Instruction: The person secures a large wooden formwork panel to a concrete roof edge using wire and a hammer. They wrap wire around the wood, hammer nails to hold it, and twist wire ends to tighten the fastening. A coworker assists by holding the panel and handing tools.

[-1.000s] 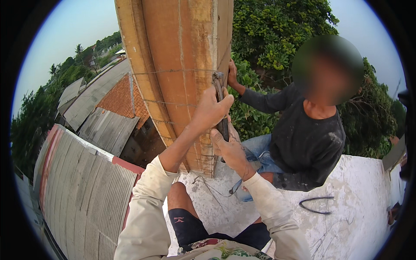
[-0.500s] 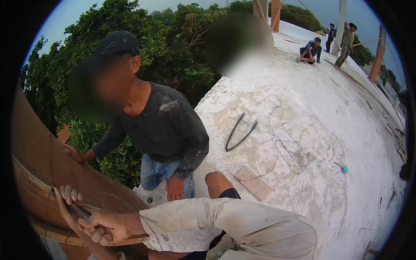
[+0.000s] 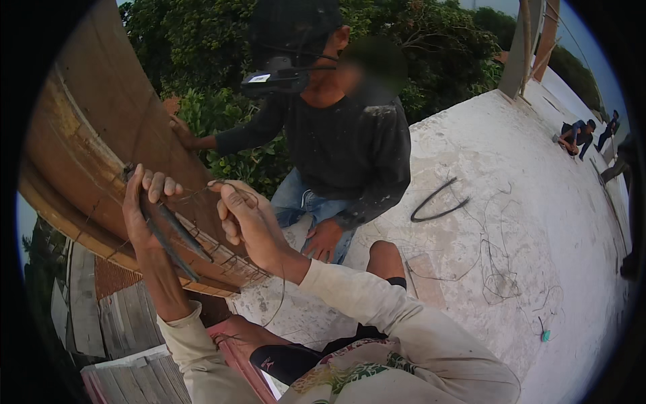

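My left hand (image 3: 149, 202) is wrapped around a pair of pincers (image 3: 186, 233); its two dark handles stick out below the palm, spread slightly apart. The tool's head is against the edge of a brown board form (image 3: 101, 145), where thin wires show. To its right, my right hand (image 3: 250, 219) pinches a thin wire (image 3: 282, 296) between thumb and forefinger. One stretch of that wire runs toward my left hand, and a loose tail hangs below my right wrist. What the pincers' jaws grip is too small to tell.
A person in a dark shirt (image 3: 343, 155) kneels opposite, one hand on the board. On the white slab (image 3: 457, 296) lie a bent black strip (image 3: 437, 200), tangled wire (image 3: 498, 269) and a flat tile-like piece (image 3: 425, 279). Sheet roofs (image 3: 128, 323) lie below the slab's left edge.
My right hand has left the pincers' handles, moved up and now pinches the wire. My left hand keeps the pincers. The view has swung left, and the kneeling person's head has turned.
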`<state>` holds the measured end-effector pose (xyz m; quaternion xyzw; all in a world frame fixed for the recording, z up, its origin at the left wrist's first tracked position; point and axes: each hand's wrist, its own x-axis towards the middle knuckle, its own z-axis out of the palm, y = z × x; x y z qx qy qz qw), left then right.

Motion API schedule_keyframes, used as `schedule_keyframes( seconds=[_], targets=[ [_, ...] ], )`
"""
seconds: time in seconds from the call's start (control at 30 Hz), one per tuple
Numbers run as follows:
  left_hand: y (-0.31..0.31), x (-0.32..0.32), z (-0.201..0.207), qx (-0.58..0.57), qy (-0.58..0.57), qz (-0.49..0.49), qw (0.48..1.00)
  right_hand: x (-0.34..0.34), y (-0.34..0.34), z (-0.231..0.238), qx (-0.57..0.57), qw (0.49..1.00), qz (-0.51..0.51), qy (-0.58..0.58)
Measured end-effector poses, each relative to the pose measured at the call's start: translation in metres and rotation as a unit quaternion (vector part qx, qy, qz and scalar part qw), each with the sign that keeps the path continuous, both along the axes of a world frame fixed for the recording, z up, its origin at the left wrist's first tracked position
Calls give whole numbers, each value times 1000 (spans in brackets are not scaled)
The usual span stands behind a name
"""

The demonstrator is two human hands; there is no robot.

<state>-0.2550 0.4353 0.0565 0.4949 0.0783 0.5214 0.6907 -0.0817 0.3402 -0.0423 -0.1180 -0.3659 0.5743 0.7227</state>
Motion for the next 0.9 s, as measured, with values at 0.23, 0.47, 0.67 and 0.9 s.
schedule_keyframes(
  seconds=[0.23, 0.47, 0.67, 0.9],
  targets=[
    [1, -1, -7, -35, -46, 24, 998, -23, -36, -27, 37, 971, -167, -164],
    [-2, -6, -2, -63, -16, 8, 998, -2, -33, -20, 288, 733, -311, -532],
    [-5, -1, -1, -79, 63, 124, 987, 16, -39, 38, 101, 846, -191, -488],
    [-16, 17, 10, -103, 120, 257, 953, -33, -24, 76, 63, 782, -180, -594]
  ],
)
